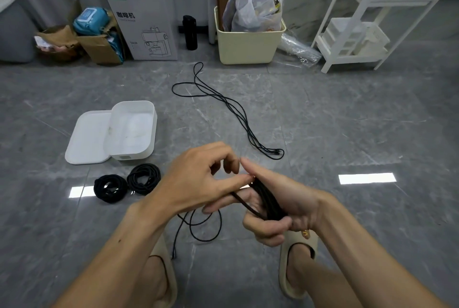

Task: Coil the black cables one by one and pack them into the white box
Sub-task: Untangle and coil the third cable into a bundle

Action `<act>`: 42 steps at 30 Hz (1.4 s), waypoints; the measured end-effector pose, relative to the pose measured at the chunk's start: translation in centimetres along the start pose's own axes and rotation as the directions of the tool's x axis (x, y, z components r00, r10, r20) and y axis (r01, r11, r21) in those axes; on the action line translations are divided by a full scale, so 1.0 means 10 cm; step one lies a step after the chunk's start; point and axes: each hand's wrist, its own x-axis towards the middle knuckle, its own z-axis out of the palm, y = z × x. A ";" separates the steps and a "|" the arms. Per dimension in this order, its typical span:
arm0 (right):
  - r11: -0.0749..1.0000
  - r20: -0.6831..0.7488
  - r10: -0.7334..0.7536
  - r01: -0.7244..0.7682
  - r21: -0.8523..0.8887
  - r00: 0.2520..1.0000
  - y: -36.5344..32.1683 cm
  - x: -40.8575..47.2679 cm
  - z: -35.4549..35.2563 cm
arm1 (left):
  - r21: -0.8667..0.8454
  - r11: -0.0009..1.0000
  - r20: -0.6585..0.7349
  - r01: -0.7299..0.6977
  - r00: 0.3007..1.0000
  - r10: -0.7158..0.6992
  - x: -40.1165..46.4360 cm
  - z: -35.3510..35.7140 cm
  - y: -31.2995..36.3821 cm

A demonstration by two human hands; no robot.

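Both hands meet at lower centre: right hand grasps a half-wound black cable, left hand pinches its strand. White box sits open, centre left. Dangling tail could snag, loosening loops.

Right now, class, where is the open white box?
In the head view, the white box sits left of centre on the floor, resting on its lid, behind two coiled cables.

Grey tiled floor with white box, two coiled cables, loose cable.
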 end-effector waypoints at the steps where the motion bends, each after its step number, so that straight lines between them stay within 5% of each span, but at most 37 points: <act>1: 0.998 0.083 -0.031 0.027 0.049 0.996 0.00 0.00 -0.01 | -0.036 0.999 -0.007 0.018 1.000 -0.019 0.00 0.02 0.01; 9: 0.948 0.349 -0.232 0.131 0.290 0.908 0.06 0.01 -0.01 | -0.475 0.832 0.120 0.287 0.957 -0.262 0.04 0.13 0.13; 16: 0.908 0.338 -0.333 0.203 0.367 0.880 0.11 0.12 0.09 | -0.565 0.765 -0.008 0.308 0.926 -0.378 0.10 0.29 0.26; 20: 0.773 0.287 -0.506 0.279 0.570 0.814 0.05 0.10 0.11 | -0.712 0.620 0.095 0.330 0.920 -0.381 0.08 0.29 0.32; 27: 0.602 0.081 -0.653 0.450 0.660 0.753 -0.02 -0.02 0.00 | -0.638 0.689 0.189 0.343 0.938 -0.292 0.04 0.33 0.31; 36: 0.487 -0.087 -0.723 0.594 0.640 0.685 -0.08 -0.06 -0.07 | -0.682 0.577 0.261 0.449 0.887 -0.382 0.04 0.39 0.24; 42: 0.353 -0.267 -0.715 0.663 0.660 0.646 -0.07 -0.09 -0.14 | -0.458 0.742 0.351 0.490 0.866 -0.356 0.01 0.48 0.24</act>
